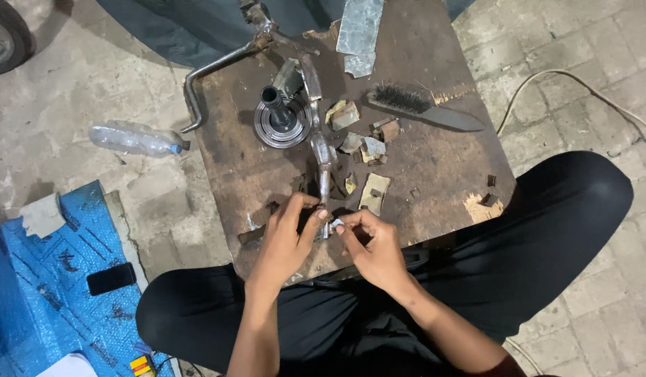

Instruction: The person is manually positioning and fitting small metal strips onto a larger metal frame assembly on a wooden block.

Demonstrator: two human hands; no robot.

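Note:
I sit cross-legged at a low dark wooden board (434, 160). My left hand (284, 241) pinches the near end of a long thin metal rod (320, 150) that lies along the board toward a round metal hub with an upright shaft (281, 119). My right hand (375, 251) holds a small shiny metal piece (336, 225) between thumb and fingers, right beside the rod's near end. Both hands almost touch each other at the board's near edge.
A wire brush (421, 106), several small metal and card scraps (368, 143), a bent crank arm (218, 70) and a foil sheet (358, 31) lie on the board. A plastic bottle (134, 139) rests on the paved floor at left, near a blue sheet (51, 279) with a dark phone (111, 278).

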